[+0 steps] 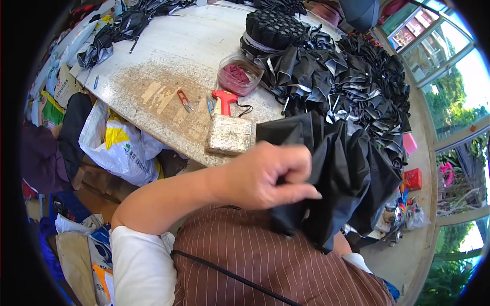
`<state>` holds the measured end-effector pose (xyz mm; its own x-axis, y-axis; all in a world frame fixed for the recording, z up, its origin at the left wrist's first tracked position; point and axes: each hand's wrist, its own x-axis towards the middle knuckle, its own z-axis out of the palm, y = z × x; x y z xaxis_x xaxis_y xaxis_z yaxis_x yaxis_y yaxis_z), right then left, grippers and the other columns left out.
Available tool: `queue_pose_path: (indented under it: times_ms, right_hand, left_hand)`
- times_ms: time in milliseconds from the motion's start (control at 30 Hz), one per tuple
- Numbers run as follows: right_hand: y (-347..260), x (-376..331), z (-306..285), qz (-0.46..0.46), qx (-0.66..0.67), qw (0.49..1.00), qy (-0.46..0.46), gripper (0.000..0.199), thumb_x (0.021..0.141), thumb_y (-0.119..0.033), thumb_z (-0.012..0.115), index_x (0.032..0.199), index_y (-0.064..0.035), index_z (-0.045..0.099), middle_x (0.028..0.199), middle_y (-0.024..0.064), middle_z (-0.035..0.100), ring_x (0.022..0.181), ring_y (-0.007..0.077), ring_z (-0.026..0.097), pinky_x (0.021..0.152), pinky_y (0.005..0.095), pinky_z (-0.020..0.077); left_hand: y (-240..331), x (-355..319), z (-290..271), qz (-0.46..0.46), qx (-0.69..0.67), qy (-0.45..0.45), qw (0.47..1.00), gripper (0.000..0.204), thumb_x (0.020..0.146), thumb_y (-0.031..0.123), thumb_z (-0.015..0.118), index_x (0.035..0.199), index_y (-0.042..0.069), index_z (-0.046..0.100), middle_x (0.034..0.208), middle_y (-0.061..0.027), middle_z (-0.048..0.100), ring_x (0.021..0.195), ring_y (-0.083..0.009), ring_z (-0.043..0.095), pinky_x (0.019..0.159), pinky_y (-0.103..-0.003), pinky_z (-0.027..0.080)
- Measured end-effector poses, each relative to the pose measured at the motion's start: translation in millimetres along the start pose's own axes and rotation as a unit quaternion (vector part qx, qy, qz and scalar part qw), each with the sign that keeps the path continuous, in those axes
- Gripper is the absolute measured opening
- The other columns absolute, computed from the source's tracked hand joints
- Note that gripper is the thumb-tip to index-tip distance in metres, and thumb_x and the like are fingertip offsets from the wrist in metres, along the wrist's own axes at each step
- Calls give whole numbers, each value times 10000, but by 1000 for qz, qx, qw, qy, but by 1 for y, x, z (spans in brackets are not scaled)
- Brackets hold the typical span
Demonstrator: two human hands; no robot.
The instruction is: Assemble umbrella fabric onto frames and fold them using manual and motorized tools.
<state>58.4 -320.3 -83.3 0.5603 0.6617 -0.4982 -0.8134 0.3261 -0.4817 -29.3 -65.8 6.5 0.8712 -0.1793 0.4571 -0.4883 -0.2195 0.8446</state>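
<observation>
My left hand (270, 176) hovers in front of my chest at the left edge of a black folding umbrella (337, 178). Its fingers are curled in and the thumb sticks out to the right. Whatever they may hold does not show. The umbrella hangs half folded, its cloth in loose pleats, over the near right part of the table. Only a bit of my right forearm (341, 244) shows below the cloth; the right hand is hidden behind it. A tape-wrapped block (230, 135) lies just beyond my left wrist, beside a red and white tagging gun (224, 102).
Red-handled thread snips (185, 100) lie on the worn white table (168, 56). Near them stands a clear plastic tub (240, 76) with dark red cloth. Black umbrellas (347, 76) are heaped at the right. A white plastic bag (122, 148) hangs at the table's left edge.
</observation>
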Motion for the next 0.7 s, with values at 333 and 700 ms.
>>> queue_pose_path:
  times_ms: [333,700]
  right_hand:
    - [-1,78,-10,89,-82,991,-48,437,862,-160,501,1278,-26,498,898,77,618,595,141,478,545,239,414]
    - [-7,89,-94,159,-154,972,-80,442,811,-13,501,1252,-7,523,864,61,620,509,110,430,472,199,363]
  left_hand:
    - [-33,-21,-1,-126,48,185,973,200,897,85,568,1091,63,529,703,-5,517,618,-72,476,581,-192,415]
    - [-24,-64,-42,-240,-252,105,932,65,828,30,651,875,27,607,742,-44,600,557,-75,513,531,-189,427]
